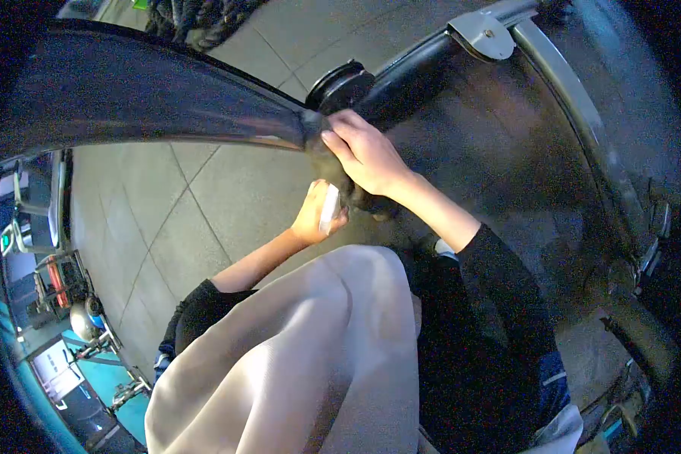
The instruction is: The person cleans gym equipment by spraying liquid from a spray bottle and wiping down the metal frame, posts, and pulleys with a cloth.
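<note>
My right hand (365,157) rests at the narrow end of a long black panel (181,94), thumb toward it and fingers curled over a dark greyish part (325,160). That part is blurred, so I cannot tell whether it is a cloth or a piece of the frame. Just below, my left hand (310,216) is closed, with a small white piece (329,209) showing at its fingers. What the fingertips touch is hidden in shadow. A black round disc (342,85) sits right behind my right hand.
A black and grey metal frame (564,83) curves along the right, with a silver cover plate (486,35). Pale beige fabric (303,356) spreads below my hands. Gym-like equipment (83,321) stands at lower left on the tiled floor (174,204). Dark shaggy material (193,19) lies at the top.
</note>
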The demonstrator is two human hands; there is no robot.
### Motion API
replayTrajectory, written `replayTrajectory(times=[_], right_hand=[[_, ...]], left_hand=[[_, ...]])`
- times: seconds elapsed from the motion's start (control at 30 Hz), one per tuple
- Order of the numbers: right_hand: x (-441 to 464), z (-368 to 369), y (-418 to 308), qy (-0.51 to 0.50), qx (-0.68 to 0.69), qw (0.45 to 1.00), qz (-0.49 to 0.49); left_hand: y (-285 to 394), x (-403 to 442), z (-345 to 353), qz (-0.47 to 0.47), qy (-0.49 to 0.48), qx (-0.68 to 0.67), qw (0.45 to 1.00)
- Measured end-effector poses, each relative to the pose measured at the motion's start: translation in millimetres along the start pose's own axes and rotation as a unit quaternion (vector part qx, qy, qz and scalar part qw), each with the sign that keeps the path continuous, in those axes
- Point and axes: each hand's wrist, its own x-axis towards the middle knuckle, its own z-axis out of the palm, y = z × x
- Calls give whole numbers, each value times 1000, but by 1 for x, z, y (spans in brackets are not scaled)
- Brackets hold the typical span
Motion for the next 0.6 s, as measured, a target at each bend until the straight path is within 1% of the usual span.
replayTrajectory(times=[0.03,0.07,0.1,0.13,0.17,0.23,0.27,0.3,0.37,0.43,0.47,0.5,0.53,0.57,0.6], right_hand=[[7,-8,-15,15,9,999,-33],[12,-14,-29,13,10,999,-30],[17,-21,-43,22,36,998,-56],[19,-25,-50,32,63,994,-82],[18,-25,-50,29,66,994,-82],[16,-19,-45,72,102,987,-97],[12,-13,-30,77,80,989,-102],[5,-8,-16,69,75,991,-83],[-15,1,14,24,22,999,-4],[-33,5,43,-58,-39,996,54],[-36,4,57,-57,-42,996,51],[-36,1,62,-104,-52,989,88],[-36,-4,68,-149,-62,979,124],[-36,-14,76,-117,-64,979,157],[-36,-24,92,-63,-75,986,132]], left_hand=[[5,4,-2,-1,-2,-2,1000],[14,9,-6,-6,-20,-15,1000],[18,14,-8,-12,-37,-26,999],[6,10,-3,-30,-64,-54,996],[5,9,-2,-33,-63,-53,996],[6,11,-2,-38,-41,-31,998],[6,13,-3,-28,-39,-51,998],[7,14,-2,-28,-36,-48,998],[9,15,-2,-4,29,-14,999],[12,15,-3,2,17,9,1000],[14,16,-2,7,5,30,1000],[16,15,-2,11,-9,48,999],[18,16,-2,3,-13,16,1000],[17,18,-2,7,-11,16,1000],[18,19,-2,5,-14,15,1000]])
